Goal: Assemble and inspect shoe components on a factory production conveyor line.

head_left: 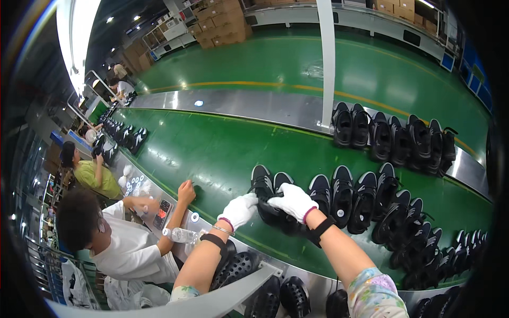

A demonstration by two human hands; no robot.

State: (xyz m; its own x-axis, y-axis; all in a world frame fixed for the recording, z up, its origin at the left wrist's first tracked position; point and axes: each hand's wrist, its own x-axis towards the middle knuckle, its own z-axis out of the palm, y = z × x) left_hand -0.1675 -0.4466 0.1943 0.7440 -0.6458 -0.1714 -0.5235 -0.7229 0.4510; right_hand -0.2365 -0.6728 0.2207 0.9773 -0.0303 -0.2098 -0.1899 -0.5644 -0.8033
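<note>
My left hand [239, 210], in a white glove, is closed at the left side of a black sneaker [261, 182] with a pale-edged toe. My right hand [295, 201], gloved too, is closed over the heel part of the sneaker [282, 178] beside it and hides much of that shoe. Both sneakers are on the green conveyor belt [222, 143], toes pointing away from me. Just right of my right hand comes another black sneaker [319, 192], first of a long row of similar shoes. The exact grip of my fingertips is partly hidden.
A co-worker in white [132, 244] sits at the left by a plastic bottle [181, 235] and a phone [163, 212]. More sneakers [379, 135] line the metal ledge [238, 103] beyond the belt. A white post [327, 63] rises from it. Perforated black shoes [294, 297] lie nearest me.
</note>
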